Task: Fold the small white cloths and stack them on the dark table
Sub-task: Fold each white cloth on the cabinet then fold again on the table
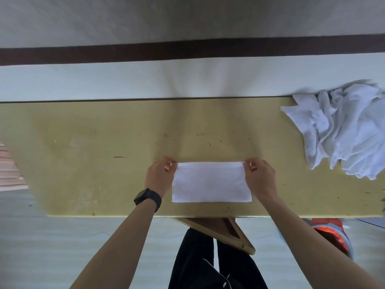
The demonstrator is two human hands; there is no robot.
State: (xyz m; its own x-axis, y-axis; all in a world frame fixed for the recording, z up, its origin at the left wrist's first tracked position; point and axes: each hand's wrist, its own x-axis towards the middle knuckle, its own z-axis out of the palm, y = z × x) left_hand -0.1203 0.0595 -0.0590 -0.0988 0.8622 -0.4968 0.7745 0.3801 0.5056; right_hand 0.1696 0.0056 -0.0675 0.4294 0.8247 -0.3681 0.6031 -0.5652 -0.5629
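A: Where's the cloth point(210, 182) just now?
B: Flat on the worktop point(83, 153), stretched between the two hands, close to the edge nearest the person. It lies as a neat rectangle, its long side running from hand to hand, so I'd judge it already folded at least once.
A: And the hands?
B: The left hand point(159, 176) pinches the far left corner between thumb and fingertips. The right hand point(260, 176) pinches the far right corner the same way. The other fingers are curled in. Each hand sits just outside a short edge of the cloth, and the near edge lies loose on the worktop between the wrists.
A: How will it handle?
B: Light, thin and limp, I'd say. It has no stiffness of its own, so it will sag or crease wherever it isn't held. It looks faintly textured rather than slippery, and nothing about it is fragile. A gentle pinch is plenty.
A: So where to take hold?
B: At the corners, as now. Two corners of one edge pull that edge taut, so it can be laid squarely on the opposite edge. Gripping mid-edge would let the corners droop.
A: Anything else about?
B: A crumpled pile point(341, 130) of more white cloths, well off to the right of the right hand and further away. A watch point(145, 198) sits on the left wrist. With that pile waiting, I'd judge much folding remains
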